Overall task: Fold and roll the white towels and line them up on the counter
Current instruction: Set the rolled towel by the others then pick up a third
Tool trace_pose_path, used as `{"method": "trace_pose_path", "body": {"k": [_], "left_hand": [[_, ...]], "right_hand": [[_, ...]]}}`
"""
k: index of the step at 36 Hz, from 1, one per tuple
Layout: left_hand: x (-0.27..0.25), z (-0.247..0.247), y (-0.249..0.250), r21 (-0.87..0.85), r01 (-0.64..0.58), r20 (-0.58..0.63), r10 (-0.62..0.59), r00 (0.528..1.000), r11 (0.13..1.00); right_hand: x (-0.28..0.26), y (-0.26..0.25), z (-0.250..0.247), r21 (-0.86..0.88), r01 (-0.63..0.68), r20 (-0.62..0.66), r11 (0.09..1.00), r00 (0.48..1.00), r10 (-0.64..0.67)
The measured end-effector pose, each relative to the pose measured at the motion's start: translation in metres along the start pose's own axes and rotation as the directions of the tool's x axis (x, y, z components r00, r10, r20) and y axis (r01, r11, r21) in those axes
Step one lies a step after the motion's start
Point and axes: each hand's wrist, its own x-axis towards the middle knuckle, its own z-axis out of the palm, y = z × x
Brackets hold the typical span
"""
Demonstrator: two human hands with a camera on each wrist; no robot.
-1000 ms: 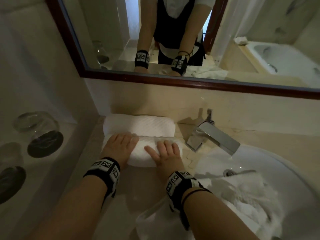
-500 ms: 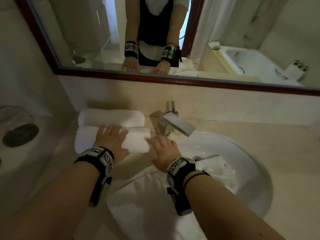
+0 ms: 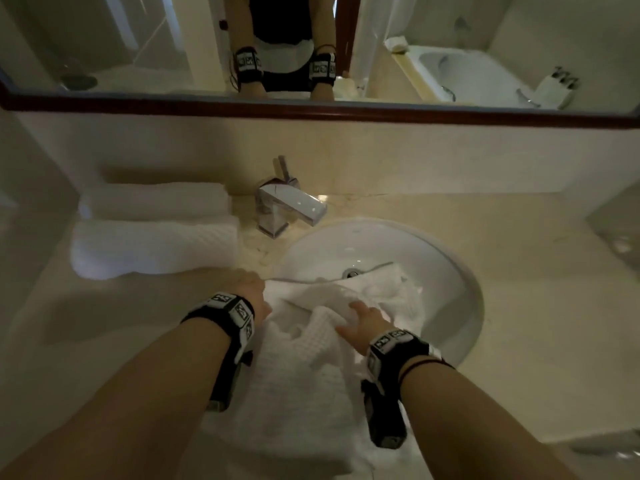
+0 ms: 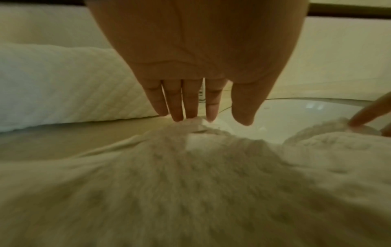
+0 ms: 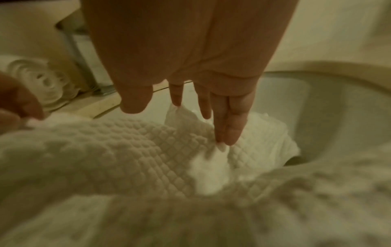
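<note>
A: Where's the towel being worked on?

B: The loose towel (image 3: 304, 382) lies crumpled across the front edge of the counter (image 3: 519, 341), its far part slumped into the sink (image 3: 460, 292), over the near rim and close to the drain.

A: And the hands?

B: Both are on it. The left hand (image 3: 251, 292) is at the towel's left far corner; the left wrist view shows the fingers (image 4: 177, 103) straight, tips touching the cloth, nothing pinched. The right hand (image 3: 363, 322) lies on the bunched middle, fingers (image 5: 229, 123) extended and pressing into a fold, not curled round it as far as I can see.

A: What's already done?

B: Two rolled towels (image 3: 156, 251) lie side by side along the counter's left end, the rear one against the back wall, just left of the tap (image 3: 291, 209). So I'd judge this is the start of the third: gathering and flattening.

A: What could go wrong?

B: The cloth in the basin may drag through any wet around the drain, or slide deeper if it's pulled by one corner. There's little flat counter in front of the sink, so the towel could fold crooked over the rim. A sweep leftward might also nudge the near roll out of line.
</note>
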Motion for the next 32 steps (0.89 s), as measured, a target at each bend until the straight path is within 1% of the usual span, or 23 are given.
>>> {"method": "trace_pose_path", "body": {"k": [1, 3, 6, 7, 10, 12, 13, 14, 15, 16, 17, 18, 20, 21, 22, 24, 26, 28, 29, 31, 32], "left_hand": [[0.003, -0.003, 0.004, 0.017, 0.001, 0.019, -0.002, 1.000, 1.000], [0.010, -0.008, 0.009, 0.035, 0.000, 0.006, 0.000, 1.000, 0.999], [0.024, -0.012, 0.015, 0.102, -0.074, -0.024, 0.077, 0.997, 0.992], [0.028, -0.015, 0.019, 0.104, -0.082, -0.008, 0.083, 0.997, 0.991], [0.037, -0.021, 0.039, 0.076, -0.065, 0.142, 0.054, 0.988, 0.995], [0.057, -0.005, 0.046, 0.075, -0.057, 0.268, 0.035, 0.963, 0.996], [0.088, 0.021, 0.044, 0.095, -0.078, 0.304, 0.045, 0.952, 0.992], [0.115, 0.044, 0.046, 0.130, -0.091, 0.379, 0.035, 0.925, 0.987], [0.147, 0.073, 0.045, 0.173, -0.091, 0.441, 0.006, 0.897, 0.981], [0.175, 0.097, 0.041, 0.201, -0.101, 0.464, -0.004, 0.886, 0.974], [0.176, 0.094, 0.041, 0.201, -0.120, 0.486, 0.007, 0.874, 0.972], [0.166, 0.084, 0.043, 0.210, -0.146, 0.489, 0.025, 0.872, 0.967], [0.112, 0.041, 0.050, 0.183, -0.164, 0.415, 0.075, 0.907, 0.969], [0.095, 0.029, 0.053, 0.139, -0.157, 0.369, 0.096, 0.924, 0.978], [0.088, 0.026, 0.055, 0.070, -0.117, 0.350, 0.086, 0.933, 0.991], [0.067, 0.012, 0.061, -0.060, -0.063, 0.356, 0.081, 0.931, 0.996], [0.056, 0.003, 0.069, -0.140, -0.048, 0.346, 0.094, 0.934, 0.989], [0.048, -0.011, 0.075, -0.145, -0.067, 0.304, 0.109, 0.947, 0.987], [0.046, -0.017, 0.078, -0.153, -0.067, 0.293, 0.110, 0.950, 0.986], [0.040, -0.034, 0.088, -0.182, -0.037, 0.311, 0.093, 0.946, 0.983], [0.037, -0.043, 0.093, -0.222, -0.030, 0.301, 0.098, 0.948, 0.975]], "right_hand": [[0.004, 0.000, 0.002, 0.060, -0.032, 0.009, 0.998, 0.999, 0.031], [0.011, -0.002, 0.004, 0.166, -0.079, 0.030, 0.983, 0.997, 0.075], [0.022, -0.006, 0.011, 0.294, -0.123, 0.012, 0.948, 0.992, 0.125], [0.024, -0.008, 0.012, 0.318, -0.148, 0.006, 0.937, 0.988, 0.154], [0.030, -0.010, 0.012, 0.425, -0.244, 0.006, 0.872, 0.964, 0.267], [0.033, -0.007, 0.011, 0.364, -0.339, -0.040, 0.868, 0.925, 0.378], [0.032, -0.004, 0.010, 0.300, -0.394, -0.061, 0.869, 0.901, 0.430], [0.032, -0.002, 0.009, 0.273, -0.433, -0.068, 0.859, 0.882, 0.466], [0.034, 0.001, 0.008, 0.245, -0.454, -0.042, 0.857, 0.878, 0.477], [0.035, 0.003, 0.008, 0.177, -0.437, -0.004, 0.882, 0.896, 0.445], [0.035, 0.001, 0.007, 0.132, -0.408, 0.047, 0.904, 0.913, 0.405], [0.036, 0.001, 0.007, 0.098, -0.376, 0.063, 0.921, 0.926, 0.371], [0.036, -0.002, 0.007, 0.127, -0.356, 0.086, 0.926, 0.934, 0.347], [0.034, -0.002, 0.007, 0.105, -0.333, 0.112, 0.937, 0.940, 0.322], [0.031, -0.004, 0.008, 0.079, -0.292, 0.134, 0.953, 0.950, 0.281], [0.022, -0.004, 0.003, 0.056, -0.200, 0.157, 0.978, 0.969, 0.189], [0.012, 0.001, -0.006, 0.040, -0.123, 0.111, 0.992, 0.987, 0.118], [0.009, 0.008, -0.018, 0.075, -0.094, 0.023, 0.993, 0.995, 0.093], [0.010, 0.012, -0.025, 0.073, -0.088, 0.002, 0.993, 0.996, 0.088], [0.014, 0.020, -0.040, 0.101, -0.144, -0.004, 0.984, 0.989, 0.145], [0.016, 0.026, -0.047, 0.117, -0.169, -0.007, 0.979, 0.985, 0.171]]}}
